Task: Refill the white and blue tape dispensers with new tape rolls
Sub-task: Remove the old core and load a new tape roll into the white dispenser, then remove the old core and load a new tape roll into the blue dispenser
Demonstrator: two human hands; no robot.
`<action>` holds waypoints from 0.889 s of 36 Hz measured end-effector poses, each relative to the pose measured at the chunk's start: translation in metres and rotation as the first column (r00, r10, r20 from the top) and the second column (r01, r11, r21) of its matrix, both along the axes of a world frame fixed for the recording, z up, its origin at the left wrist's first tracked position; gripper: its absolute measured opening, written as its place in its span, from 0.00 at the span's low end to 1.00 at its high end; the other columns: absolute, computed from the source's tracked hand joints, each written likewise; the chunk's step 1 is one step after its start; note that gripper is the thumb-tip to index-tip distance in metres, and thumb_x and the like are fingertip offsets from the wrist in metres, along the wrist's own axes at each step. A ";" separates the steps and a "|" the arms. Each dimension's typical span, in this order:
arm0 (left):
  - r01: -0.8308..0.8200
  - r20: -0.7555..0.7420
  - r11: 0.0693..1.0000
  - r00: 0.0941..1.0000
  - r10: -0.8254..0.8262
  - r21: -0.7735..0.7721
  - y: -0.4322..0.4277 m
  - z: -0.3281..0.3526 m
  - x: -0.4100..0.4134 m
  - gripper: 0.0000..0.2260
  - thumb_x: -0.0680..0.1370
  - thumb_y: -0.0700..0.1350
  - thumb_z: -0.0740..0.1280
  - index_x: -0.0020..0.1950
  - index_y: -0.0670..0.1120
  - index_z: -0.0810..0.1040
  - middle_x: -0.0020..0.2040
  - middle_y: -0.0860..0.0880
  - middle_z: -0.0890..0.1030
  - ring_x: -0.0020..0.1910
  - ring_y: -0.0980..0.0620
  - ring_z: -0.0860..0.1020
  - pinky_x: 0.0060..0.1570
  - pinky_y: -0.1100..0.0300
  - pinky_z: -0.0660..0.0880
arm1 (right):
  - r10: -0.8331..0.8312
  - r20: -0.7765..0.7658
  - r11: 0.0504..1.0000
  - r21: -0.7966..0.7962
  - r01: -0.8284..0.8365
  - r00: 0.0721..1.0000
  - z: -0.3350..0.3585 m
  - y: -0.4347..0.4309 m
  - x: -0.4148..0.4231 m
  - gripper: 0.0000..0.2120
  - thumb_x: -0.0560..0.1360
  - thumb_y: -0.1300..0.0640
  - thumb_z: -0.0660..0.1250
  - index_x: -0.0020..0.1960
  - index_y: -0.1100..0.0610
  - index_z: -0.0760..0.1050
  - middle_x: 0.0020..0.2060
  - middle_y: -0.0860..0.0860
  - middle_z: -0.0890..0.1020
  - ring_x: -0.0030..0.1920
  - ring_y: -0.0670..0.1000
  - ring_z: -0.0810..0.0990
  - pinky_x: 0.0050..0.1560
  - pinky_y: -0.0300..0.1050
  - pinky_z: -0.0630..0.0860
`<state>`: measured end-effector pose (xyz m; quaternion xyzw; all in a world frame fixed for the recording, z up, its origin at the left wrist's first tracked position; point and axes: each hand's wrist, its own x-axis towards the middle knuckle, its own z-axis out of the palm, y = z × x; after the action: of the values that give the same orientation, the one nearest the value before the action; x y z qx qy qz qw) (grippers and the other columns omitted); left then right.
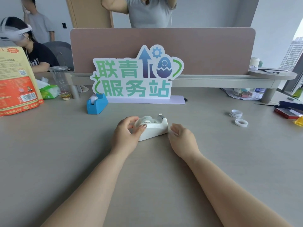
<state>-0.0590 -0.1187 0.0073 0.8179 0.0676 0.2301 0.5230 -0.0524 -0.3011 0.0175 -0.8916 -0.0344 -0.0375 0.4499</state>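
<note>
A white tape dispenser (155, 128) stands on the grey table (65, 153) in front of me, cutter end to the right. A tape roll (145, 120) sits in its cradle. My left hand (127, 133) pinches that roll with thumb and fingers at the dispenser's left end. My right hand (182, 136) rests open on the table just right of the dispenser, apart from it. A blue tape dispenser (96, 104) with a white roll stands farther back on the left. A stack of tape rolls (235, 113) and a single roll (241, 122) lie at the right.
A cut-out sign (137, 76) on a lilac base stands behind the dispensers, before a desk divider (213, 51). An orange bag (16, 79) and a tissue pack (49, 90) sit at the left. A red and blue box (290, 110) lies far right. People are beyond the divider.
</note>
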 end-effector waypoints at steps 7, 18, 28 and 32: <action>-0.016 0.014 1.000 1.000 0.016 0.010 0.002 0.002 -0.018 0.10 0.75 0.53 0.69 0.55 0.55 0.79 0.56 0.55 0.80 0.48 0.62 0.79 0.51 0.61 0.76 | 0.192 -0.011 0.966 -0.171 -0.191 0.981 0.005 0.024 -0.016 0.36 0.70 0.39 0.67 0.72 0.51 0.60 0.62 0.49 0.78 0.62 0.55 0.76 0.57 0.48 0.74; -0.188 0.036 0.973 0.982 0.185 0.135 0.059 -0.005 -0.035 0.15 0.76 0.46 0.68 0.63 0.51 0.74 0.62 0.54 0.78 0.54 0.53 0.79 0.58 0.56 0.74 | 0.159 0.112 0.949 -0.291 -0.120 0.981 -0.007 0.068 0.010 0.20 0.74 0.42 0.63 0.54 0.57 0.64 0.50 0.55 0.80 0.51 0.60 0.78 0.40 0.47 0.67; -0.399 -0.103 0.899 0.901 0.421 0.180 0.125 0.001 0.026 0.37 0.68 0.64 0.70 0.72 0.50 0.64 0.72 0.50 0.68 0.69 0.49 0.70 0.63 0.51 0.70 | 0.217 0.141 0.911 -0.384 -0.149 0.966 -0.009 0.123 0.087 0.27 0.75 0.40 0.60 0.64 0.57 0.62 0.56 0.56 0.78 0.58 0.59 0.75 0.49 0.49 0.65; -0.415 -0.188 0.864 0.860 0.474 0.285 0.138 0.005 0.059 0.42 0.68 0.67 0.68 0.75 0.49 0.58 0.75 0.49 0.64 0.72 0.47 0.67 0.63 0.50 0.68 | 0.214 0.132 0.909 -0.390 -0.148 0.968 -0.010 0.140 0.118 0.28 0.75 0.39 0.60 0.67 0.57 0.62 0.57 0.56 0.78 0.59 0.59 0.74 0.52 0.49 0.66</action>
<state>-0.0003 0.0188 0.0120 0.8580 0.2939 0.2458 0.3422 0.0659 -0.1615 0.0075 -0.9476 -0.1625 -0.0647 0.2672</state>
